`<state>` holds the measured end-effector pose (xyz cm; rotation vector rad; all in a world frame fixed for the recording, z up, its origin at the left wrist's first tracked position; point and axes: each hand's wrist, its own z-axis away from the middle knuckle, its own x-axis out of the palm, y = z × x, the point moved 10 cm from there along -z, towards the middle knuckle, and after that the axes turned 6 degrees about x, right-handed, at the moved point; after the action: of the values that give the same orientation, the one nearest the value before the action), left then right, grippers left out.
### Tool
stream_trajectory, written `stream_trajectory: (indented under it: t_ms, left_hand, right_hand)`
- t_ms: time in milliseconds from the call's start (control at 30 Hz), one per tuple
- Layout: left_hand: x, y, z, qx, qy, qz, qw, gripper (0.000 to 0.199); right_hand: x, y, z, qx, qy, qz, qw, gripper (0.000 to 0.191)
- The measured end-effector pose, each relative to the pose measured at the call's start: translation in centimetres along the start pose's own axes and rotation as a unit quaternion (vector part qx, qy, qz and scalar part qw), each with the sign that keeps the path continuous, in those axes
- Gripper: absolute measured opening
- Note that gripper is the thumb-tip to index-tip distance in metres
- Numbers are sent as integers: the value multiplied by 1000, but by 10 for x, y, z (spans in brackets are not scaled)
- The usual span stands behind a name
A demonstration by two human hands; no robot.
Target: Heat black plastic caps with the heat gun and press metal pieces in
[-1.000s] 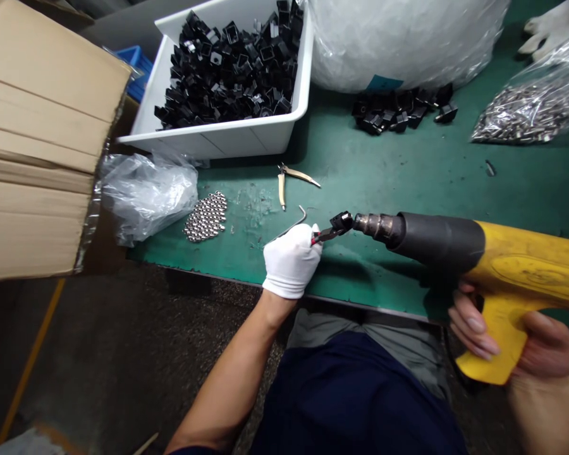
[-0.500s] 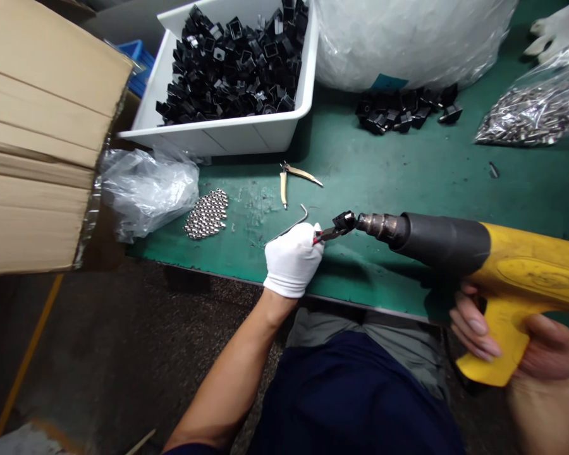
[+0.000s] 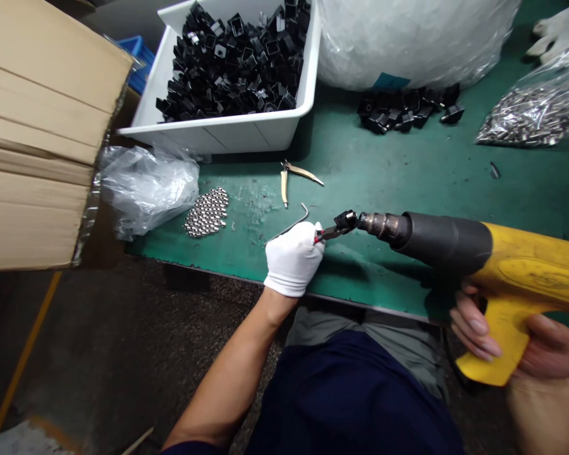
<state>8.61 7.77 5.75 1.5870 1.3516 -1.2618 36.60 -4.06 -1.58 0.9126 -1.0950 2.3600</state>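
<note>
My left hand (image 3: 294, 259), in a white glove, grips a slim red-and-black stem carrying a small black plastic part (image 3: 345, 221). That part sits just in front of the metal nozzle of a yellow-and-black heat gun (image 3: 448, 246), almost touching it. My right hand (image 3: 493, 335), bare, is closed around the gun's yellow handle. A bent steel wire hook (image 3: 289, 227) runs out from behind the glove. Whether the glove touches it, I cannot tell. Beyond it lie tan-handled pliers (image 3: 287, 180) on the green bench mat (image 3: 360, 170).
A white tub (image 3: 227, 136) heaped with black square parts stands at the back, with a small pile of them (image 3: 398, 110) to its right. Nearby are steel balls (image 3: 207, 213), clear plastic bags, a cardboard box (image 3: 38, 126), and a co-worker's gloved hand (image 3: 559, 31) at top right.
The view has drifted slightly, so the bench sits a little higher and further right. Both hands keep the same hold, and the black part stays just in front of the nozzle.
</note>
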Motion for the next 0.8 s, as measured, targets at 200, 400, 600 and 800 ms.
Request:
stream_trajectory:
  t_ms: [200,400,600,800]
  left_hand:
    - [2,0,0,-5,-7,3,1000,35]
    - [1,1,1,-2,1,-1,1000,34]
    - [0,1,1,-9,-2,-8,1000,35]
    - [3,0,3,-21,-15,17,1000,38]
  right_hand:
    - [-1,1,0,3,-5,3,1000,51]
    - [0,0,-1,-1,-32,9,999,51]
    - [-1,0,0,1,-1,1,1000,51]
    - [-1,0,0,4,22,-14,1000,50]
